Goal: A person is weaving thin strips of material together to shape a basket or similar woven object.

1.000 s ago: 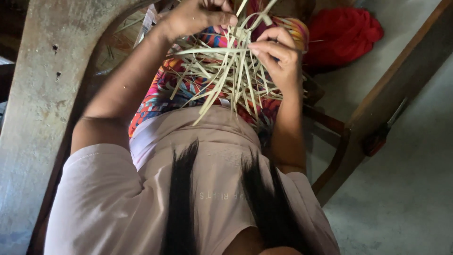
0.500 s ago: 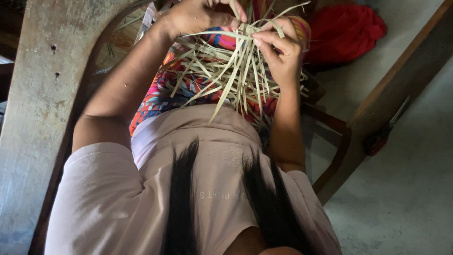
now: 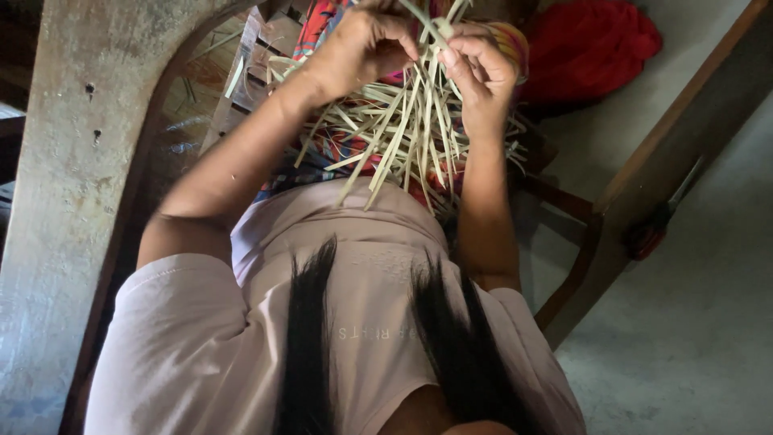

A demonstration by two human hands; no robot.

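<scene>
Going left to right: at 9 o'clock there's a big weathered wooden post (image 3: 56, 201) with a curved edge, and behind it at about 11 some wooden slats (image 3: 258, 56). The left hand (image 3: 358, 48) sits near 12 o'clock, fingers curled shut, pinching the pale straw strips (image 3: 403, 137). That bundle fans down from the top centre toward the middle, over a bright patterned cloth (image 3: 322, 153) on the lap. Just beside it, the right hand (image 3: 479, 76) is also closed on the strips, fingertips touching the same strands as the left. At 1 o'clock lies a red cloth (image 3: 596, 40), and at 3 o'clock a wooden frame leg (image 3: 636, 201) slants over the grey floor (image 3: 692, 338).
</scene>
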